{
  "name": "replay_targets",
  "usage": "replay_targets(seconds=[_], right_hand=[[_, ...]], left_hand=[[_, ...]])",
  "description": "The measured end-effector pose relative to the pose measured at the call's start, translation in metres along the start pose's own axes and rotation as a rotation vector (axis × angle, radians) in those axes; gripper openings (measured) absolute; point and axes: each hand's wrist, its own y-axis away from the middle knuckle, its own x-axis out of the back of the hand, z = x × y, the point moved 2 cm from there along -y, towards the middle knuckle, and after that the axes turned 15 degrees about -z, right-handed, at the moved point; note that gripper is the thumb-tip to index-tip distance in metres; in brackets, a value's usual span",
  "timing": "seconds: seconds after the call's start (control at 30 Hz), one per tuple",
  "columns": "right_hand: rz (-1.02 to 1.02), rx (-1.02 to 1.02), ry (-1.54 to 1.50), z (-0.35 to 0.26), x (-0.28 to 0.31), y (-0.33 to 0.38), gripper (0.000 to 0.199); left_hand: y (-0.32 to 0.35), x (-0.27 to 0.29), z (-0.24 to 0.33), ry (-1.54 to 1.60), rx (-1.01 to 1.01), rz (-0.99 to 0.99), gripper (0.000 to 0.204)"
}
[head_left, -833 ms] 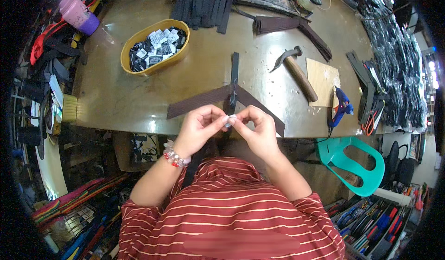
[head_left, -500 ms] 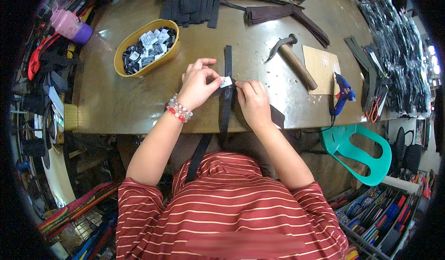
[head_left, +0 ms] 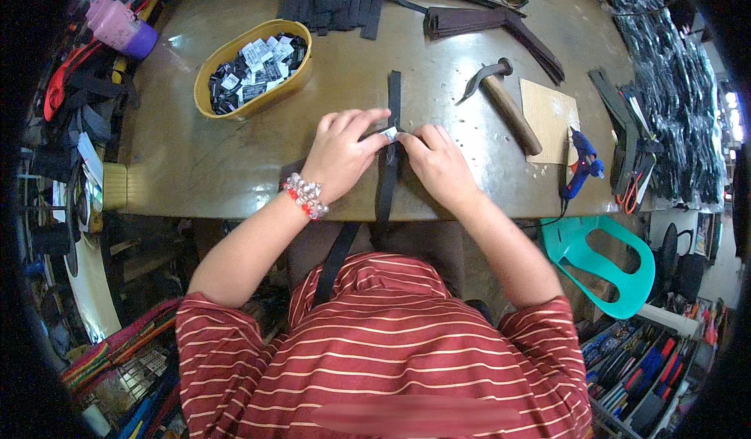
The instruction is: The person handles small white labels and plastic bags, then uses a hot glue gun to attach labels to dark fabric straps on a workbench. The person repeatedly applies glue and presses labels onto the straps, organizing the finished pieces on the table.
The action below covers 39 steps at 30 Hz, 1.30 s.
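A black strap (head_left: 387,185) lies lengthwise on the table before me, its far end beyond my hands. A small white label (head_left: 390,134) sits across it. My left hand (head_left: 342,151) pinches the label's left side between thumb and forefinger, the other fingers stretched forward over the strap. From the other side, my right hand (head_left: 440,161) is closed, thumb and forefinger together at the label's right edge. Part of the strap under the fingertips is hidden. To the left, a yellow tub (head_left: 205,104) holds many loose black-and-white labels (head_left: 256,67).
A hammer (head_left: 512,114) lies right of my hands, beside a wooden board (head_left: 547,110) and a blue glue gun (head_left: 580,165). Orange-handled scissors (head_left: 628,200) rest near the right edge. Black straps (head_left: 336,1) and dark brown strips (head_left: 469,21) lie at the back. A green stool (head_left: 606,267) stands below right.
My left hand has brought the label right, onto the strap. My right fingertips now meet its edge. The view has shifted slightly.
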Motion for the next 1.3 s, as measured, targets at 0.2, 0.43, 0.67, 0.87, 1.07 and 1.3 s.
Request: replay_targets(seconds=[0.2,0.43,0.67,0.87,1.07,1.3], right_hand=[[-0.189,0.488,0.296,-0.004,0.009,-0.006,0.023],[-0.248,-0.257,-0.729,0.041,0.012,-0.05,0.014],[-0.439,-0.241,-0.401,0.058,0.01,-0.08,0.017],[0.113,-0.405,0.217,0.081,0.032,-0.074,0.03],[-0.127,-0.78,0.402,0.105,0.054,0.039,0.052],[0.084,-0.238,-0.03,-0.047,0.061,0.049,0.054]], left_hand=[[0.008,-0.007,-0.013,-0.044,-0.223,-0.045,0.026],[0.01,-0.017,-0.017,0.007,-0.277,0.033,0.02],[0.01,-0.015,-0.016,-0.009,-0.296,-0.008,0.022],[0.008,-0.016,-0.015,-0.115,-0.309,-0.147,0.027],[0.026,-0.003,0.02,-0.128,-0.207,-0.269,0.045],[0.059,-0.015,0.06,-0.031,0.179,-0.366,0.081]])
